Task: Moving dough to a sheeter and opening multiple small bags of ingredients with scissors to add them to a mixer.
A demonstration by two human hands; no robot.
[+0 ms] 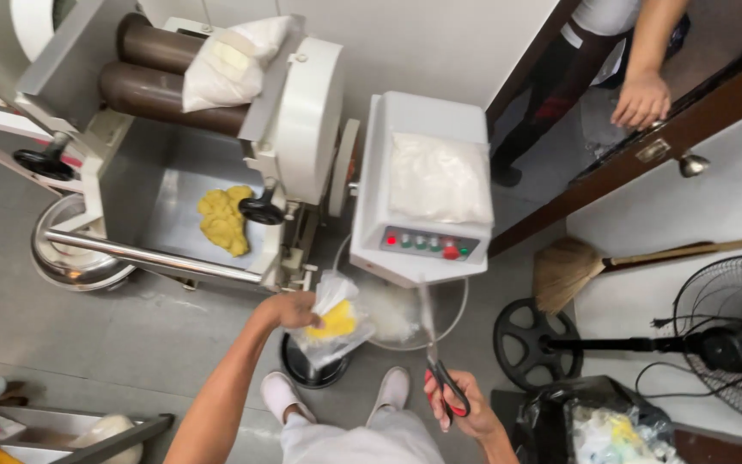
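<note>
My left hand (pixel 289 309) holds up a clear plastic bag (pixel 334 325) with yellow powder in its bottom, over the floor in front of my white shoes. My right hand (pixel 459 406) grips scissors (pixel 436 359) with red-and-black handles, blades pointing up toward the bag's right side, a short gap away. Behind the bag sits a round metal bowl (pixel 405 314) holding white powder, under a white control box (pixel 422 185).
A roller machine (pixel 216 94) with a tray of yellow dough (pixel 223 219) stands at left. Another person's hand (pixel 641 99) rests on a brown door frame at upper right. A broom (pixel 577 266), a floor fan (pixel 732 344) and a black rubbish bag (pixel 594 425) fill the right side.
</note>
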